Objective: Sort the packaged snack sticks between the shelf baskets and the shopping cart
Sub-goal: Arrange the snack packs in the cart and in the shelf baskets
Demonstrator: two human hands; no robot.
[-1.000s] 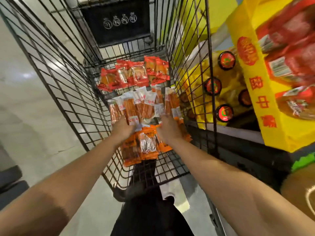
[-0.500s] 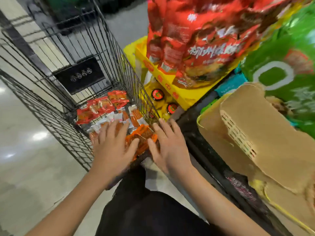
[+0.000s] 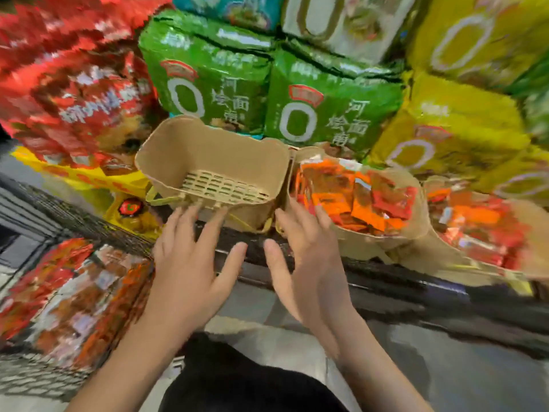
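Both hands are raised in front of the shelf with fingers spread and nothing in them. My left hand [image 3: 190, 263] is just below a tan plastic basket [image 3: 166, 156] that holds nothing. My right hand [image 3: 309, 257] hovers at the near rim of a second tan basket [image 3: 416, 215] filled with orange and red snack packets [image 3: 356, 197]. A third basket [image 3: 445, 260] of similar packets [image 3: 481, 224] stands further right. Packaged snack sticks [image 3: 71, 292] lie in the shopping cart [image 3: 32, 379] at the lower left, blurred.
Large green noodle bags [image 3: 208, 81], yellow bags [image 3: 451, 126] and red bags [image 3: 68, 84] are stacked behind the baskets. A dark shelf edge [image 3: 416, 292] runs across below them. A yellow display box [image 3: 80, 173] with bottles [image 3: 130, 208] sits left of the baskets.
My hands have lifted off the snack sticks in the cart and moved up and right to the shelf baskets. The view swung from the cart to the shelf.
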